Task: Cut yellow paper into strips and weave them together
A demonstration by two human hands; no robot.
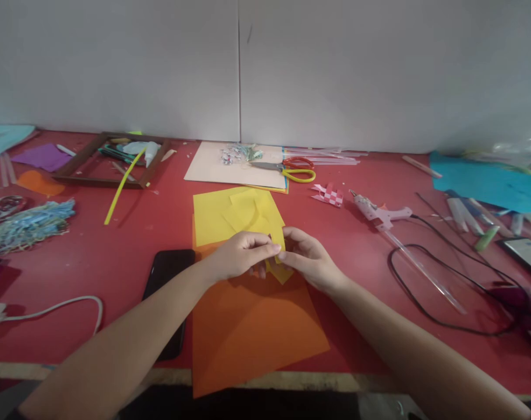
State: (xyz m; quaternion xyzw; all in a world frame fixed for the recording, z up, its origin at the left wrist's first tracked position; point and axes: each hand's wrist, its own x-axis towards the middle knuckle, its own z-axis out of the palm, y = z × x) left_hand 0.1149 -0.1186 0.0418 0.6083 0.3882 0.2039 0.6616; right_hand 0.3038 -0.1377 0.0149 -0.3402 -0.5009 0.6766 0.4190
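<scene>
Fingertips (275, 249) of the left hand (241, 255) are closed tightly, thumb against forefinger, and a small yellow piece (281, 272) of folded paper is pinched in them. The same piece is gripped from the other side by the closed fingertips of the right hand (310, 258), so that the two hands almost touch. The piece is held just above the far edge of the orange sheet (248, 329), and part of it is hidden by the fingers.

Everything else is placed from that orange sheet, which is laid on the red table (116, 245) at the near edge. Yellow sheets (213, 219) are spread just beyond it and overlap its far edge. A black phone (167, 274) is set against its left side, partly covered by the left forearm, and a white cable (59, 306) is looped further left. Beyond the yellow sheets, a cream sheet (230, 163) is seen with scissors (294, 169) resting on its right part. To the far right of the orange sheet a pink glue gun (379, 211) is laid down, with its black cord (423, 291) curled nearer the table edge. A pink-and-white woven scrap (329, 195) is seen between the scissors and the glue gun. A wooden frame (75, 166) and a yellow strip (121, 186) are found far to the upper left.
</scene>
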